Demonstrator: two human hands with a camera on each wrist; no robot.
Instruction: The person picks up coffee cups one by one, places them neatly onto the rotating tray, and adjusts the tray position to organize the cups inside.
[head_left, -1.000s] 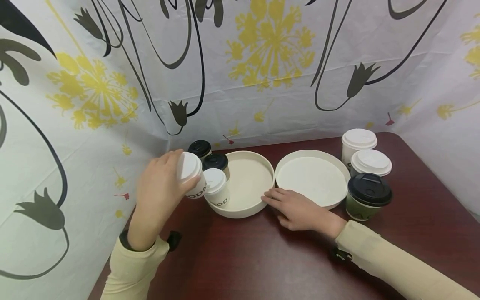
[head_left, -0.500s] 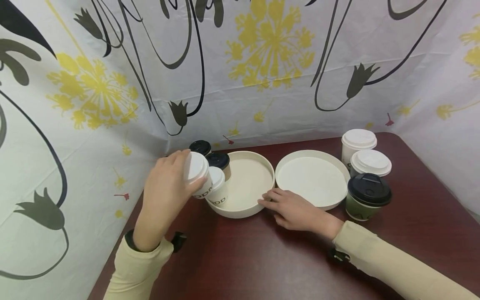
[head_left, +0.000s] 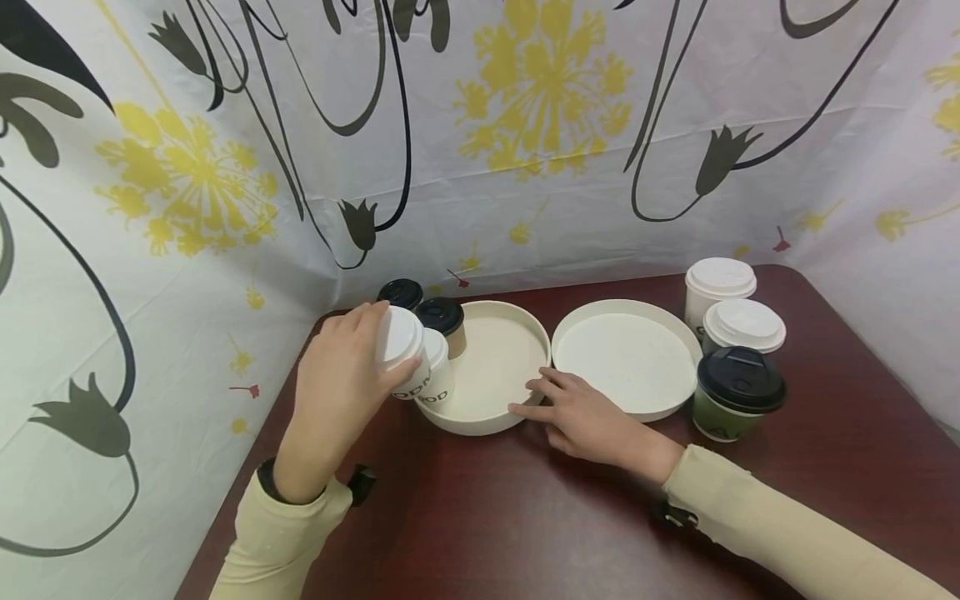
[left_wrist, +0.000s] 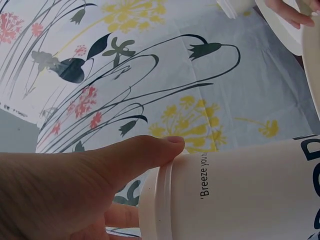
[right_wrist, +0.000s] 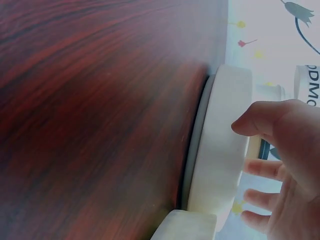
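In the head view my left hand [head_left: 341, 375] grips a white paper cup [head_left: 403, 337] by its white lid, at the near left of the left round tray [head_left: 501, 367]. The left wrist view shows my thumb along the lid's edge and printed letters on this cup [left_wrist: 250, 190]. Partly hidden behind it, a smaller white-lidded cup [head_left: 441, 387] stands at the tray's left side. A black-lidded brown cup [head_left: 442, 317] is just behind. My right hand [head_left: 581, 417] touches the left tray's near-right rim, its thumb by the outer wall [right_wrist: 222, 135] and its loosely spread fingers over the rim.
Another black-lidded cup [head_left: 401, 293] stands at the back left. A second round tray [head_left: 626, 358] lies to the right. Beside it are two white-lidded cups [head_left: 720, 279] and a green cup with a black lid [head_left: 723, 417]. Patterned cloth [head_left: 540, 208] hangs behind the dark table [head_left: 495, 517].
My left hand has carried its white cup rightward, closer to the smaller white cup and tray. My right hand has shifted slightly left along the rim, and its fingers have spread.
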